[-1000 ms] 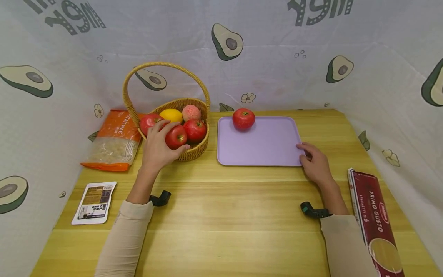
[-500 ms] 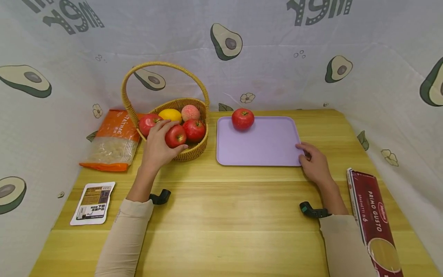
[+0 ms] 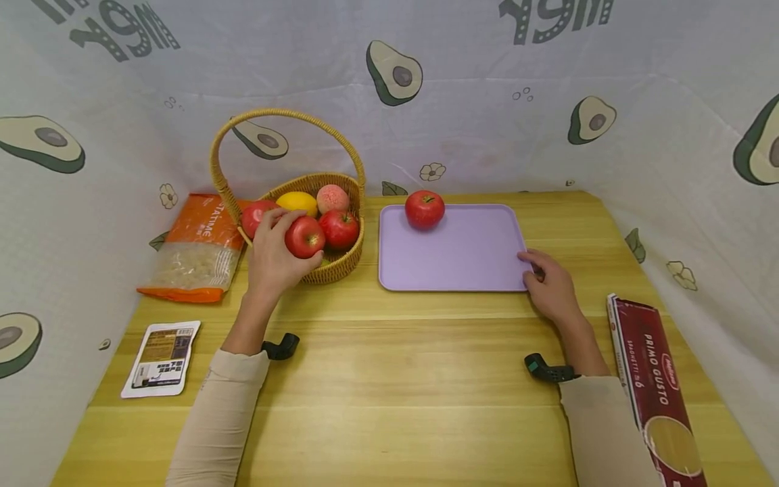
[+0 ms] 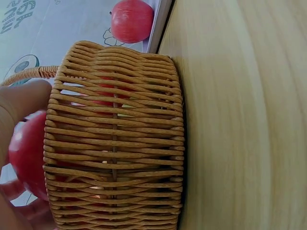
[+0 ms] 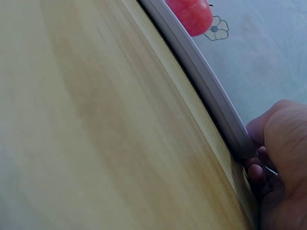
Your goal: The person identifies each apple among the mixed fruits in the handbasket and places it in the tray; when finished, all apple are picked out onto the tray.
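My left hand (image 3: 275, 256) grips a red apple (image 3: 305, 237) at the front of the wicker basket (image 3: 333, 272). In the left wrist view the thumb and fingers curl round that apple (image 4: 29, 155), partly hidden behind the basket's woven wall (image 4: 115, 139). Around it in the basket lie a yellow lemon (image 3: 297, 201), a pinkish peach (image 3: 333, 199) and two more red apples. With thumb and fingers, my right hand (image 3: 550, 287) pinches the right edge of a lilac tray (image 3: 453, 253). One red apple (image 3: 425, 210) sits on the tray's back left part.
Left of the basket lies an orange pasta bag (image 3: 193, 250), with a white pouch (image 3: 161, 358) nearer the front. A dark red spaghetti pack (image 3: 657, 385) is beside the right forearm. A patterned cloth (image 3: 475, 128) hangs behind the wooden table (image 3: 389, 379).
The apple in my left hand has shifted slightly up and left, turning a little within the fingers. My right hand keeps its hold on the tray. The head view has shifted slightly.
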`<state>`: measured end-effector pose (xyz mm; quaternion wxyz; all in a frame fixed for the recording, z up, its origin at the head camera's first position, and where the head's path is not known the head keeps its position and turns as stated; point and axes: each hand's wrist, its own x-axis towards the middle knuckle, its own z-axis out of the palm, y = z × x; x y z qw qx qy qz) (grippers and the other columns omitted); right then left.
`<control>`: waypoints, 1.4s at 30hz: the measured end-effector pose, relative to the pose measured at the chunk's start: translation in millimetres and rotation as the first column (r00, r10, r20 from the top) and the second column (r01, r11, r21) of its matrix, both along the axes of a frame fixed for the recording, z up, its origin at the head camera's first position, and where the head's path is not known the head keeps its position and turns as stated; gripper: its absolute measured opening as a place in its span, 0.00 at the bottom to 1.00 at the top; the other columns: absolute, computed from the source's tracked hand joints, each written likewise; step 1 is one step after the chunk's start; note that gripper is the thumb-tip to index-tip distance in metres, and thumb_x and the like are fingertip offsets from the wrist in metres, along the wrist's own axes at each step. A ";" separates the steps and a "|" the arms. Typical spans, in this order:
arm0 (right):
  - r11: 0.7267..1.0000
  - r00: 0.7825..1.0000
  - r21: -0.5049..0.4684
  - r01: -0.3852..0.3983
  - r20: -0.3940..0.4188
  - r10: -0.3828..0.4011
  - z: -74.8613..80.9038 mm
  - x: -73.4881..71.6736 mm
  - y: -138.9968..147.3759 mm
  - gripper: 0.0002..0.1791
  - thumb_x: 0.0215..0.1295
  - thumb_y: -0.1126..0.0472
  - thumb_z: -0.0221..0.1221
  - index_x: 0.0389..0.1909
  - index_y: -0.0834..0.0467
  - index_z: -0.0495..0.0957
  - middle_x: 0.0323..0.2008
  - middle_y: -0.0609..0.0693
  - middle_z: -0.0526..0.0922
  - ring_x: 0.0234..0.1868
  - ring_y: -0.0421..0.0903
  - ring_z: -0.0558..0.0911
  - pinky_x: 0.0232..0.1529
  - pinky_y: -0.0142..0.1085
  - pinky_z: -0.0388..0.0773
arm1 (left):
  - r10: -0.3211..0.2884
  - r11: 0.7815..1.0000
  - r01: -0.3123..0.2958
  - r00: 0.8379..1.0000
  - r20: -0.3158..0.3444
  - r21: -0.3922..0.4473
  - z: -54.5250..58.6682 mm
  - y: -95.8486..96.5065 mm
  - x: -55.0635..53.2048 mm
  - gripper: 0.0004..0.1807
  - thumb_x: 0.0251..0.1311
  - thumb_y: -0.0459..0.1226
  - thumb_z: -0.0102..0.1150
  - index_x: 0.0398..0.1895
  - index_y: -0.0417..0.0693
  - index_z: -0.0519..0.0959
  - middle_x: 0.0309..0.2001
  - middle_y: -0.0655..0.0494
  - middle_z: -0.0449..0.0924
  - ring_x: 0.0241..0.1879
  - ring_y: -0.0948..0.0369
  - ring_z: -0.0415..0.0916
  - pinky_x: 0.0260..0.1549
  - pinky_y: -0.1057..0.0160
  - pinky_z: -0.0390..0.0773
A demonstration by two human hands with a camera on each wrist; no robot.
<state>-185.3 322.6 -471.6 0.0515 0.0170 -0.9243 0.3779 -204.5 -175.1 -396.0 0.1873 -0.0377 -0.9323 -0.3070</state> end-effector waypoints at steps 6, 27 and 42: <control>1.000 1.000 0.000 -0.003 0.007 0.003 0.6 -0.4 0.4 0.24 0.74 0.68 0.48 0.69 0.67 0.73 0.72 0.69 0.68 0.71 0.70 0.68 0.67 0.66 0.66 | 0.010 0.998 -0.004 0.996 -0.088 0.070 0.1 -0.4 1.5 0.35 0.44 0.51 0.77 0.60 0.58 0.80 0.60 0.51 0.78 0.57 0.49 0.77 0.54 0.38 0.81; 1.000 1.000 -0.004 -0.005 -0.014 0.005 2.2 0.3 -1.0 0.24 0.72 0.69 0.49 0.67 0.68 0.74 0.71 0.70 0.69 0.70 0.69 0.70 0.66 0.64 0.67 | -0.086 0.934 0.116 0.991 -0.102 0.337 11.6 28.5 4.0 0.36 0.50 0.54 0.77 0.65 0.59 0.79 0.60 0.55 0.82 0.56 0.56 0.78 0.56 0.46 0.81; 1.000 1.000 0.004 0.005 -0.001 -0.005 4.4 0.7 -2.3 0.24 0.73 0.69 0.50 0.67 0.68 0.74 0.72 0.69 0.68 0.71 0.69 0.69 0.67 0.64 0.66 | -0.289 0.819 0.284 0.955 -0.070 0.498 13.1 90.6 0.9 0.34 0.49 0.50 0.80 0.63 0.63 0.80 0.58 0.59 0.82 0.54 0.59 0.79 0.56 0.51 0.82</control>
